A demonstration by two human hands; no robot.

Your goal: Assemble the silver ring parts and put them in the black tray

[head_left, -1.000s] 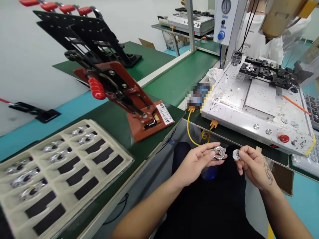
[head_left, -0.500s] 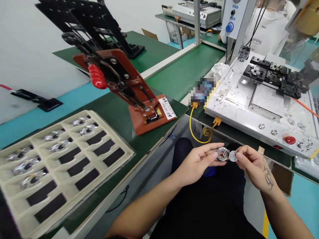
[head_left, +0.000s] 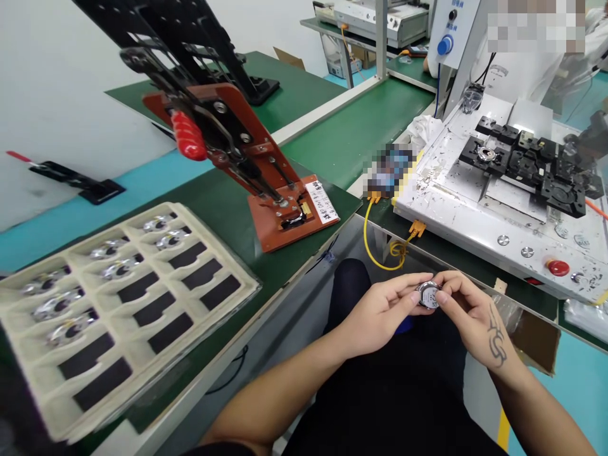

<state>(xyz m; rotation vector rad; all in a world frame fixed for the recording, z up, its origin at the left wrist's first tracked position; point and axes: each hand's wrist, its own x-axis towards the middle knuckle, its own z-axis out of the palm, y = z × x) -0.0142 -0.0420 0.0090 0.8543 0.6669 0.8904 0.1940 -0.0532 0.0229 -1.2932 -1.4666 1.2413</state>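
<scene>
My left hand (head_left: 380, 313) is closed on a round metal watch case (head_left: 420, 286), held above my lap. Over the opening of that case lies a silvery watch case back (head_left: 429, 296) with dark markings. The thumb and fingers of my right hand (head_left: 468, 310) pinch this disc at its right edge. Whether the disc is seated in the case or only rests on it, I cannot tell. Fingers of both hands cover the sides of the case.
A beige compartment tray (head_left: 216, 244) on the left bench holds several metal watch cases (head_left: 71, 326). Beside it stands a brown toggle press (head_left: 270, 237) with a red handle (head_left: 189, 136). At right is a white machine (head_left: 456, 212) with black fixtures and a red button (head_left: 557, 267); a yellow cable (head_left: 367, 237) hangs nearby.
The right hand has moved left, bringing the case back from beside the watch case onto its opening, which is now covered. The left hand keeps its hold. The head view has shifted slightly.
</scene>
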